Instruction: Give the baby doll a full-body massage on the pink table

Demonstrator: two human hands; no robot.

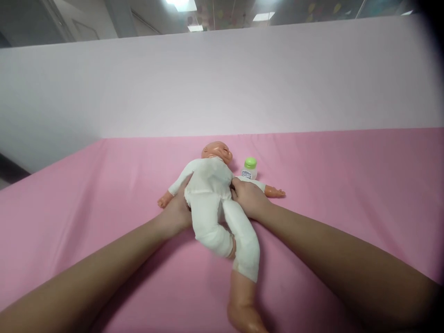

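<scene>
A baby doll [210, 178] with a white cloth body lies on its back, its bare head pointing away from me and turned to the right. My left hand [178, 206] grips the left side of its torso, the fingers partly hidden beneath it. On the opposite side my right hand [249, 196] is closed at the doll's waist, fingertips tucked against the cloth. The doll's arms stretch out to both sides. One leg is bent across behind the other, which reaches toward me. Just beyond my right hand stands a small clear bottle [249, 169] with a green cap.
Pink cloth [329, 185] covers the surface under the doll, with some wrinkles. A pale upright panel [222, 83] borders its far side and continues along the left. Ceiling lights and a door show above the panel.
</scene>
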